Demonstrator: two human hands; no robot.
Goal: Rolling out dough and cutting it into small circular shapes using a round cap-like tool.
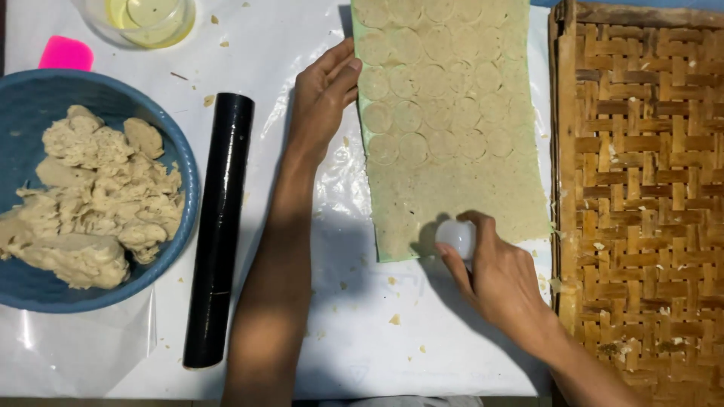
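Note:
A flat sheet of rolled beige dough (452, 128) lies on a pale green mat, with several round cuts pressed into its far part. My left hand (323, 94) rests flat against the sheet's left edge, fingers together and holding nothing. My right hand (490, 267) grips a small white round cutter (456, 237) and presses it onto the near left corner of the dough.
A black rolling pin (219, 226) lies left of my left arm. A blue bowl (45, 290) with lumps of dough sits at the far left. A woven bamboo tray (641, 196) fills the right side. A glass bowl of oil (143, 19) and a pink scraper (66, 54) lie at the top left.

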